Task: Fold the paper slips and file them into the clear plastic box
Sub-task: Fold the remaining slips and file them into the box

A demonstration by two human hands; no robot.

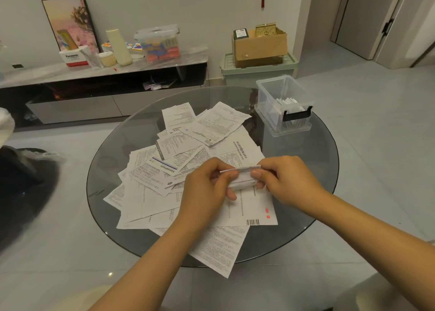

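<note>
A small folded paper slip (243,176) is held above the pile, pinched at its left end by my left hand (207,188) and at its right end by my right hand (284,179). Beneath them a loose heap of printed paper slips (179,160) covers the middle of the round glass table (313,169). The clear plastic box (282,103) stands open at the table's far right edge, with several folded slips standing inside it and a black latch on its near side.
A low TV cabinet (106,75) along the far wall carries a lidded container, a bottle and boxes. A green bin (256,70) with a cardboard box on top sits behind the table. A dark chair (21,183) is at the left.
</note>
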